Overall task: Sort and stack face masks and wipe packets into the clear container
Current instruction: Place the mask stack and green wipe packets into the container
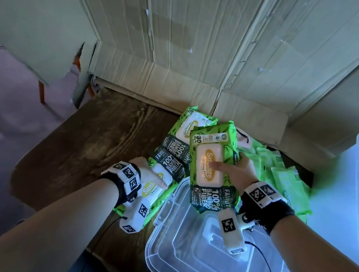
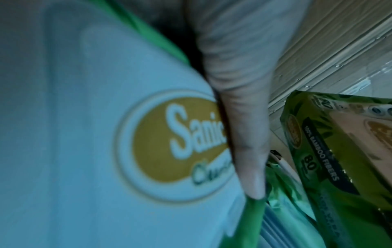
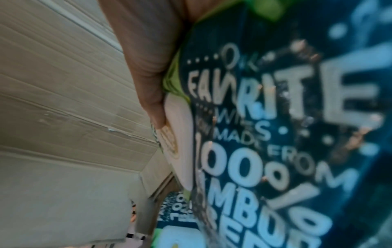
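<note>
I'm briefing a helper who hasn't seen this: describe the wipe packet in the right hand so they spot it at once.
Find the clear lid on the wooden table. The wipe packet overhangs its far edge, gripped by the right hand. It alone is raised, above the other packs.

Green wipe packets (image 1: 210, 163) lie heaped beside the clear container (image 1: 350, 196), labels up.

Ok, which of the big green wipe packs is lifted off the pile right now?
The one in the right hand: that wipe pack tilts above the clear lid. The left hand grips a second pack, lower, beside the lid.
</note>
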